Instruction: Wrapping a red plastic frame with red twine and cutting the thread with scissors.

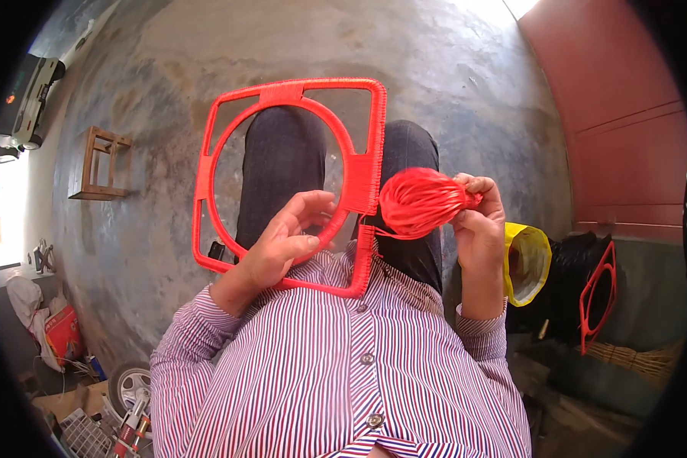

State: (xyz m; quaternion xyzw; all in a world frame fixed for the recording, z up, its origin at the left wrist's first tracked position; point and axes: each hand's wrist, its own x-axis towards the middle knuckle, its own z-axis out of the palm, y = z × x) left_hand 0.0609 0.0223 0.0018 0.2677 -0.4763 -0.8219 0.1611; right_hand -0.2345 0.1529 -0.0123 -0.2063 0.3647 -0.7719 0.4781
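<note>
A brown wooden stool [103,191] stands at left. The left hand [277,245], thumb and fingers parted, lies over a red, strand-wrapped, squarish frame with a round inner ring [363,183], above dark-trousered thighs [286,156]. Beside it, the right hand [479,216] pinches a looped bundle of glossy red strands [420,203] by its narrow end.

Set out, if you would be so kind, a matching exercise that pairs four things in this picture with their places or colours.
Column one
1. Strand bundle
2. Stool
3. Sack
4. Nearer frame

Column two
A. Yellow-rimmed, on the person's right
B. Over the lap, with the left hand at it
C. Pinched in the right hand
D. Wooden, off to the person's left

Right pairs: 1-C, 2-D, 3-A, 4-B
</note>
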